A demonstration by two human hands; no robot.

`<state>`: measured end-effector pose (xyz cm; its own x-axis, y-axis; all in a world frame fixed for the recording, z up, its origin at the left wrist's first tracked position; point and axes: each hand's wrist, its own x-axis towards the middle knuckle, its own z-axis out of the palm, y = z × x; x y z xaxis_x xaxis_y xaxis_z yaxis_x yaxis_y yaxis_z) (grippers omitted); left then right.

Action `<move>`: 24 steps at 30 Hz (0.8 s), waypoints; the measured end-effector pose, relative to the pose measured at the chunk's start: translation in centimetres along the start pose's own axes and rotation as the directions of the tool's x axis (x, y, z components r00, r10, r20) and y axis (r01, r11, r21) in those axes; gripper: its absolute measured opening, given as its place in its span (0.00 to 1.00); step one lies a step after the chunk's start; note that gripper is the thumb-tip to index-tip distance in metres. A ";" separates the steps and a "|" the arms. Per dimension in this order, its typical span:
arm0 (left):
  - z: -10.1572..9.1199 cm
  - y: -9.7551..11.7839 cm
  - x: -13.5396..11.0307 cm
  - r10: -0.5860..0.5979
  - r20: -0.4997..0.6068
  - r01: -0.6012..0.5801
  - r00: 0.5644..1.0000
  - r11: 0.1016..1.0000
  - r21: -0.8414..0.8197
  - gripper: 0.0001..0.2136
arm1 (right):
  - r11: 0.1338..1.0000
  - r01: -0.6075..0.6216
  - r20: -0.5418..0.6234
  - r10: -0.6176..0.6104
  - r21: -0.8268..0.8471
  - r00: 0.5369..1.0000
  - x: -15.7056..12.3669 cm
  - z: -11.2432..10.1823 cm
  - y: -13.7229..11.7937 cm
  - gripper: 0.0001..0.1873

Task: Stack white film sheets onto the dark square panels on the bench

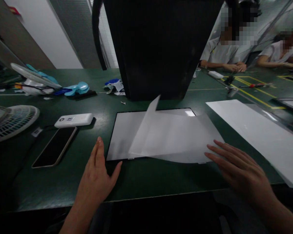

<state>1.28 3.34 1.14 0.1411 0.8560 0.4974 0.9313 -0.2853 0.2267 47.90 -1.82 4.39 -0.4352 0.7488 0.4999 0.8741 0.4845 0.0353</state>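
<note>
A flat panel with a thin black frame and a pale surface [123, 133] lies on the green table. Over its middle and right part rests a translucent white sheet [175, 136], its left side curled up into a raised fold. My right hand [236, 162] has its fingers stretched out at the sheet's lower right corner; whether they press on it or hover just above, I cannot tell. Just left of the panel's lower left corner is my left hand [97, 172], open, thumb apart from the fingers, holding nothing.
A large black bin-like object [158, 48] stands behind the panel. More white sheets [258, 136] lie at the right. On the left are a phone [55, 148], a white power bank [74, 120] and a fan [14, 122]. Two people sit across the table at the far right.
</note>
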 end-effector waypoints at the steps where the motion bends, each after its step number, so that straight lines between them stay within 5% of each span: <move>1: -0.1 0.1 0.0 -0.003 -0.031 0.003 1.000 1.000 -0.008 0.48 | 0.999 -0.014 -0.001 0.014 0.034 1.000 -0.1 1.4 0.4 0.26; 4: -0.5 0.3 0.1 0.053 -0.086 -0.054 0.995 0.999 -0.002 0.48 | 0.987 -0.098 0.027 0.096 0.125 0.995 -1.0 4.7 1.7 0.19; 10: -0.4 -0.4 0.7 0.214 0.113 -0.217 0.970 0.976 0.018 0.12 | 0.963 -0.227 0.055 0.221 0.149 0.974 -1.7 6.0 2.8 0.17; 20: 0.3 -1.2 0.9 0.177 0.281 -0.190 0.943 0.982 0.020 0.23 | 0.938 -0.331 0.074 0.325 0.101 0.943 -0.5 4.7 1.9 0.26; 24: 0.4 -1.1 1.0 0.158 0.289 -0.172 0.944 0.985 0.024 0.24 | 0.912 -0.410 0.019 0.410 -0.023 0.912 -3.4 2.8 4.4 0.29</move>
<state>0.53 4.70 1.12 0.3771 0.8878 0.2639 0.9009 -0.4177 0.1180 52.66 -0.98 0.39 -0.0421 0.8902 0.4536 0.9804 0.1243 -0.1528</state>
